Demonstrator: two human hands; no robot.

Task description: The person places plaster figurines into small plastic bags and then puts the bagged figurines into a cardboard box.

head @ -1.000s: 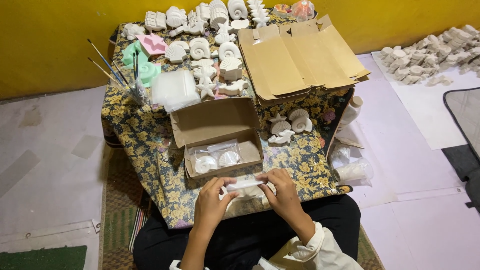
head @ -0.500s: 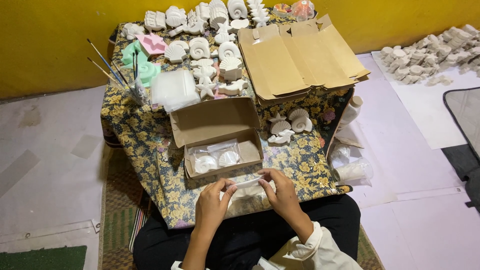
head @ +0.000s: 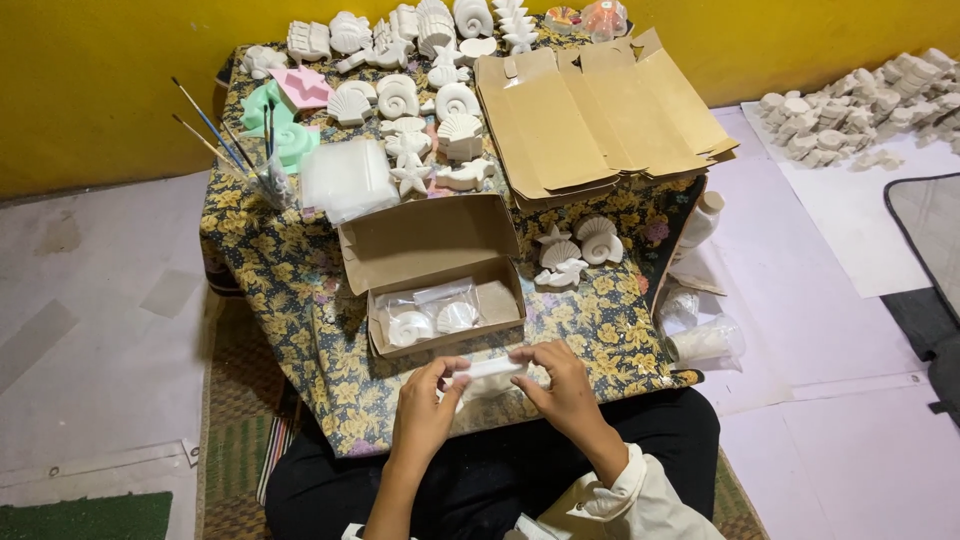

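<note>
Now, hands: left hand (head: 425, 405) and right hand (head: 562, 385) pinch a small white plastic-wrapped packet (head: 487, 371).
Axis: left-right.
Landmark: open brown cardboard box (head: 440, 300), just beyond.

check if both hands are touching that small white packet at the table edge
Touching. The head view shows the left hand and right hand pinching opposite ends of the white packet, fingers closed on it, just in front of the open box.

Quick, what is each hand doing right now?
Left hand: closed on one end of a small clear-wrapped white piece.
Right hand: closed on the other end of the same piece.
</note>
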